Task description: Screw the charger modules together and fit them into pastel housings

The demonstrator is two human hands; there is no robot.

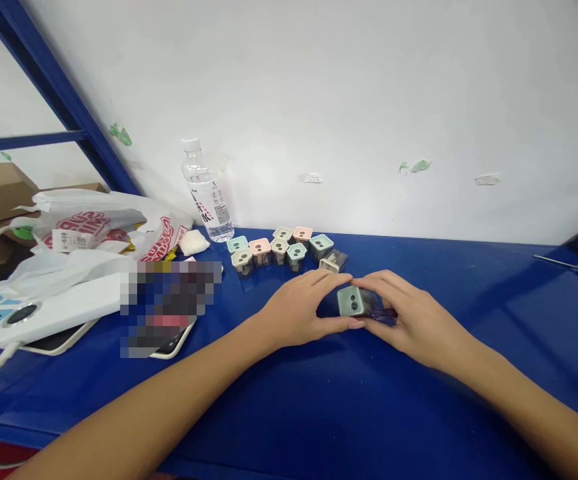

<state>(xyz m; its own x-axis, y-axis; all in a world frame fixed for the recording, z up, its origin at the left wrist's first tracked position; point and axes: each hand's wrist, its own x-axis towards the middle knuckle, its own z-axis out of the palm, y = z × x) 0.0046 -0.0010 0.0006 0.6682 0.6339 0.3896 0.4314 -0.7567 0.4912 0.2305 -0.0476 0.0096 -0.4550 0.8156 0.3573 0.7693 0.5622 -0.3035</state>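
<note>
The left forearm (133, 420) and right forearm (513, 393) reach across the blue desk (473, 320). The left hand (293, 310) and right hand (413, 320) press together from either side in a closed grip on a mint-green square case (355, 301) with two round holes, a dark purple piece (381, 313) jutting beside it. Just beyond stand similar pastel cases (279, 250).

Right of the plastic water bottle (207, 193), the right hand (419, 320) partly hides a dark purple piece (381, 313); left of the bottle, a mosaic patch (171, 308) blurs whatever lies there beyond recognition.
</note>
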